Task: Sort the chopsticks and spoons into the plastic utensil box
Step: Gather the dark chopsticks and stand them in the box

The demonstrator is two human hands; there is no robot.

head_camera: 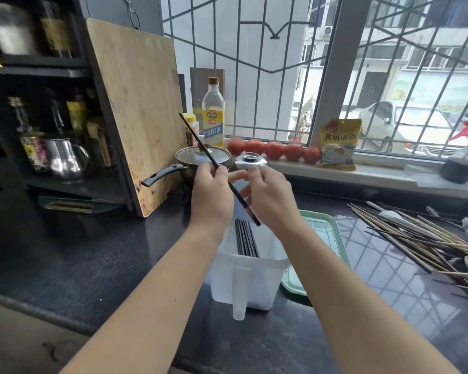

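Yellow packet (339, 143) reading 食用碱面, left hand (211, 194) pinching dark chopstick (200, 145), lower end under right hand (268, 195), its fingers curled, utensil box (250, 279) beneath both hands

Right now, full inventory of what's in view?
dark chopstick: one, held tilted above the box
utensil box: one, translucent white, counter centre; dark chopsticks inside
loose pile: many chopsticks and spoons, counter right
tray: one, pale green, beside box
cutting board: one, wooden, leaning left
lidded pot: one, steel, behind hands
bottle: one, clear, yellow label
tomatoes: five, red, windowsill
packet: one, yellow, windowsill
left hand: grips chopstick
right hand: fingers curled at chopstick's lower part
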